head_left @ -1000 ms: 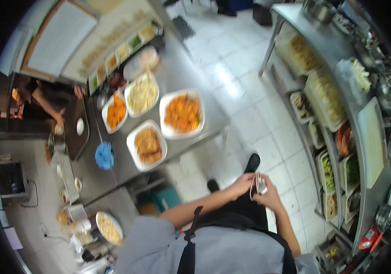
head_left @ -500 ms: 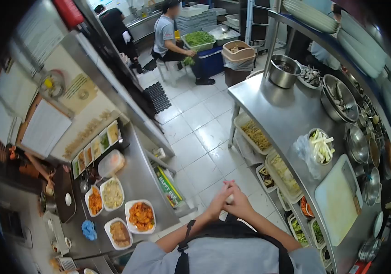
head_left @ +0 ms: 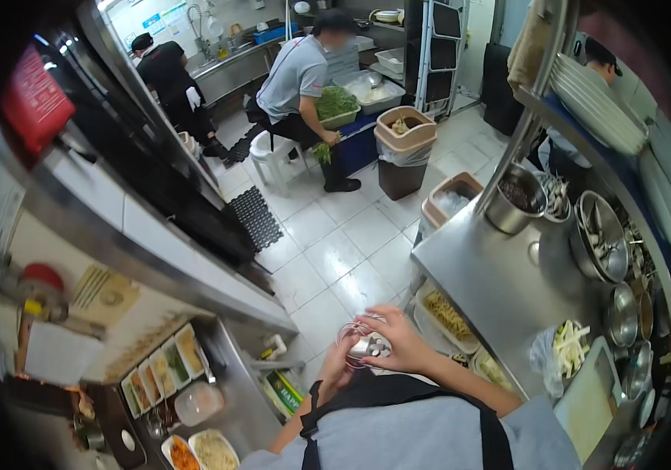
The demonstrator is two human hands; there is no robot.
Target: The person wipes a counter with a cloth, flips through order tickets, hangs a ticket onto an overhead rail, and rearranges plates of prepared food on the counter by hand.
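Note:
In front of my apron, both hands are around a small silvery object [head_left: 362,345] with thin pale and reddish wire-like loops about it. What kind of thing it is, I cannot make out. My left hand [head_left: 339,366] grips it from the left side. Curved over it from the right is my right hand [head_left: 400,342], fingers bent and touching it. Small light spots show on the object beside the right fingers. The white tiled floor lies below the hands.
At right, a steel counter [head_left: 468,262] carries a pot [head_left: 517,200], cut white vegetables [head_left: 570,348] and a cutting board [head_left: 586,415]. A left counter holds food trays [head_left: 165,368]. Ahead, a co-worker [head_left: 296,86] holds greens near a bin [head_left: 404,137]. Another person [head_left: 167,78] stands farther back.
My view has turned and lifted toward the back of the room. The hands, clasped together before, have parted around the silvery object, which now shows. The co-worker ahead has risen from the stool.

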